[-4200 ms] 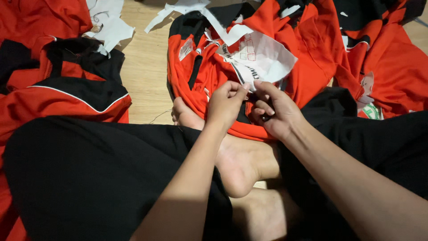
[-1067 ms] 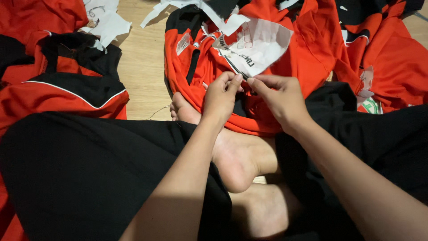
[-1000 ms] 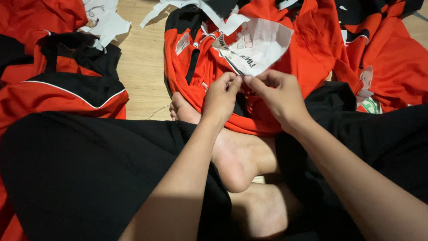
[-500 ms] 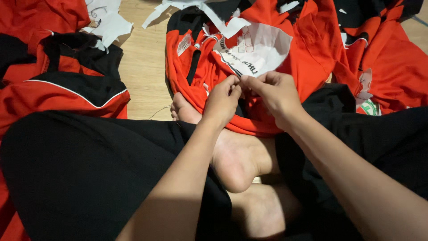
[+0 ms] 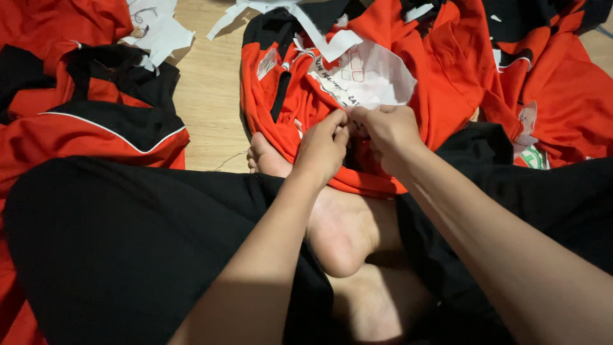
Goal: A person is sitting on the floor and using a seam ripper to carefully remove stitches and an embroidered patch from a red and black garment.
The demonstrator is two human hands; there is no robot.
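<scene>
A pale wooden floor (image 5: 207,108) carries everything here, and the person sits on it cross-legged in black trousers, bare feet tucked in the near middle. Red and black garments lie all around: a pile at the far left (image 5: 83,108) and more at the far right (image 5: 549,83).

The red jersey (image 5: 287,108) in the middle lies spread across the floor and over the near foot, its black collar pointing far, with a black strip running down its front. The left hand (image 5: 322,150) and right hand (image 5: 389,131) meet at its middle, knuckles nearly touching; the fingers of both are closed in a pinch on the cloth at the lower edge of a white paper sheet (image 5: 370,80).

That sheet is rounded, white with faint red and dark print, lying on the jersey's chest. White paper strips (image 5: 319,35) trail far of it. More white scraps (image 5: 159,29) lie at the far left, and a small white tag with green print (image 5: 533,156) sits at the right.
</scene>
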